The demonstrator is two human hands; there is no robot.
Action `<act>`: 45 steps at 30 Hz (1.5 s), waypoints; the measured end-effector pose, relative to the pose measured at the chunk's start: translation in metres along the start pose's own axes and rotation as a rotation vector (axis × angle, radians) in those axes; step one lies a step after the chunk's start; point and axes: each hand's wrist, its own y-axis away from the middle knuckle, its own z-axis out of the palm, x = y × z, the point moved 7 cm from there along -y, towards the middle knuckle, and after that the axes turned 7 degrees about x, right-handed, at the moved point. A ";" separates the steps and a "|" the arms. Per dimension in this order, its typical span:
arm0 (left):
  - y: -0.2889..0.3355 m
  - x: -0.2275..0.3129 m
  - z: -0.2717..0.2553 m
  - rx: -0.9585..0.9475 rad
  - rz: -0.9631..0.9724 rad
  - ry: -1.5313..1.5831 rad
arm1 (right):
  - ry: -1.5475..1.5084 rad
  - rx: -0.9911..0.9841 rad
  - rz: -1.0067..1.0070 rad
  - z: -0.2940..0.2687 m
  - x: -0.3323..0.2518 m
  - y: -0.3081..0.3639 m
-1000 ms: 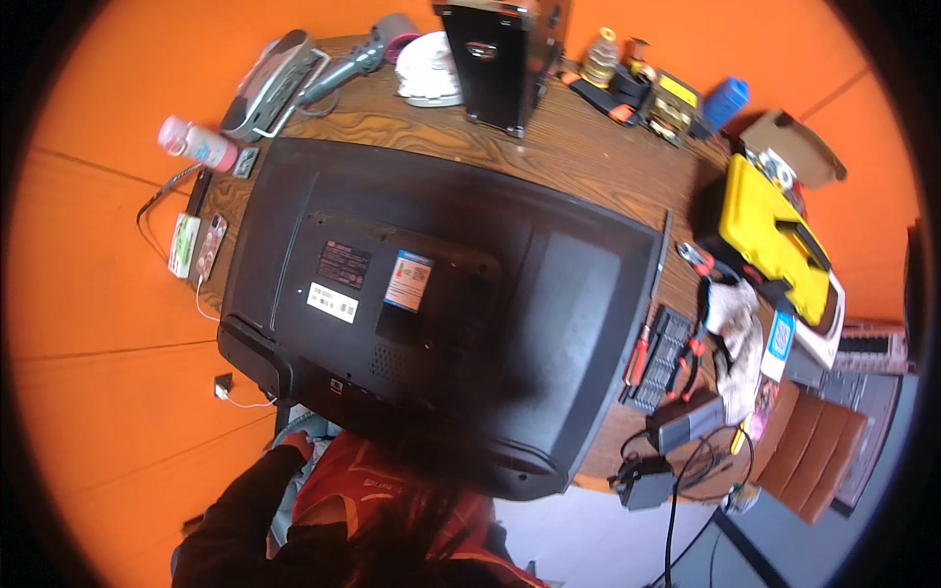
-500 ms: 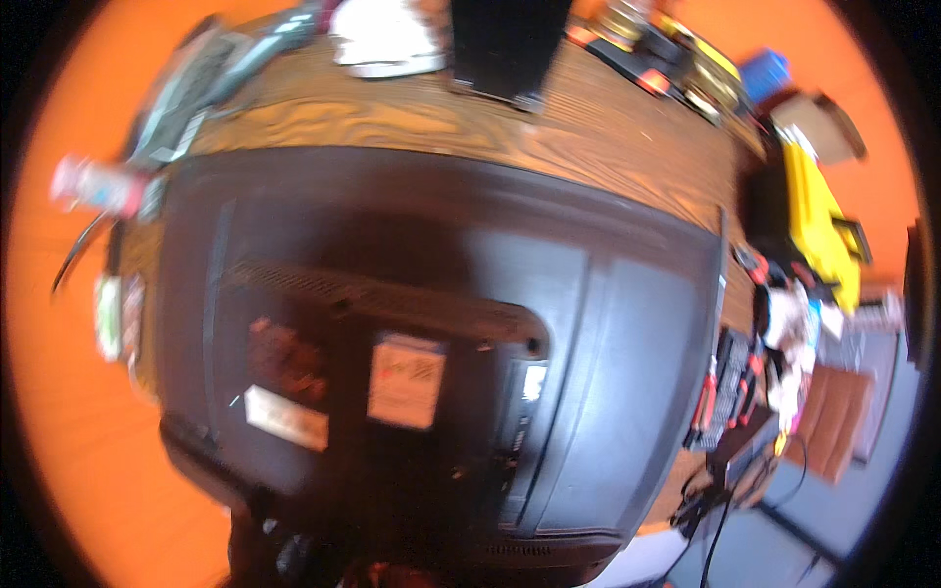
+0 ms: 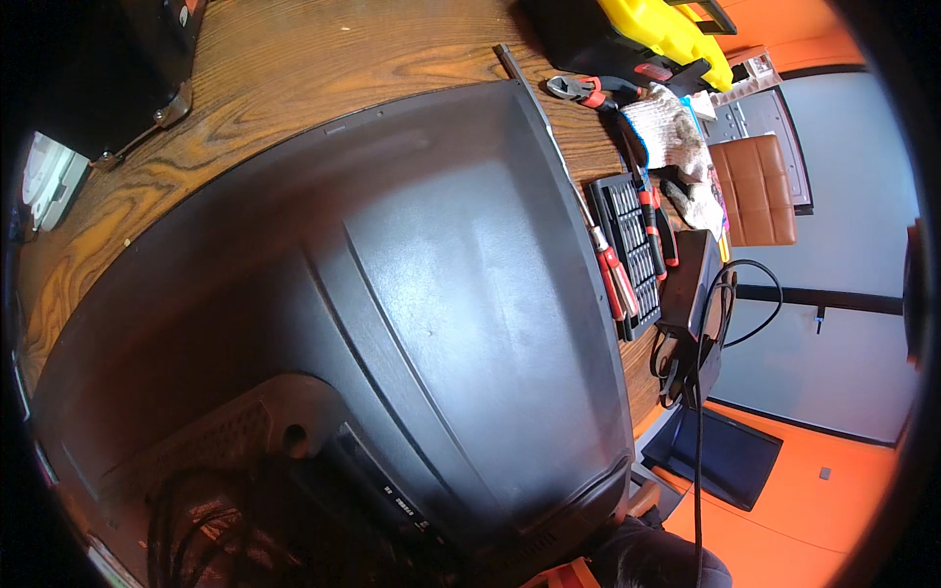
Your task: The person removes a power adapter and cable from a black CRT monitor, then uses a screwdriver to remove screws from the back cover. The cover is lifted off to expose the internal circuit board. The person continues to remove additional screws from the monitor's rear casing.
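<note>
A large black flat-screen TV or monitor [image 3: 470, 284] lies with its back up on a wooden table, filling most of the view. Its raised rear housing, at the lower left, carries a strip of ports [image 3: 397, 500] and is largely in shadow. Neither of my hands shows. Along the panel's right edge lie red-handled screwdrivers [image 3: 615, 279] beside a black case of screwdriver bits [image 3: 632, 245]. Pliers with red and black handles [image 3: 659, 230] rest across that case. Dark strands blur the lower left corner.
Diagonal cutters [image 3: 588, 91], work gloves [image 3: 671, 137] and a yellow and black toolbox [image 3: 647, 39] stand beyond the far right corner. A black box [image 3: 688, 279] with looped cable sits at the right table edge. Another black box [image 3: 98, 69] stands far left; a brown chair [image 3: 755, 191] is behind.
The view has swung to the right and closer. The panel's right side and the tools there now appear larger and sharper. The labels on the rear housing no longer show.
</note>
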 end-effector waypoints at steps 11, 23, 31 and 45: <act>0.013 0.053 -0.078 0.139 0.190 0.109 | -0.047 0.012 -0.062 -0.013 -0.032 0.013; 0.110 0.063 -0.213 0.542 0.391 0.265 | -0.187 0.079 -0.373 -0.037 -0.113 -0.019; 0.211 0.029 -0.162 0.630 0.560 0.277 | -0.086 -0.076 -0.729 0.050 -0.155 -0.031; 0.404 0.333 -0.157 0.399 1.705 0.923 | 0.331 -0.136 -1.515 0.073 -0.319 0.155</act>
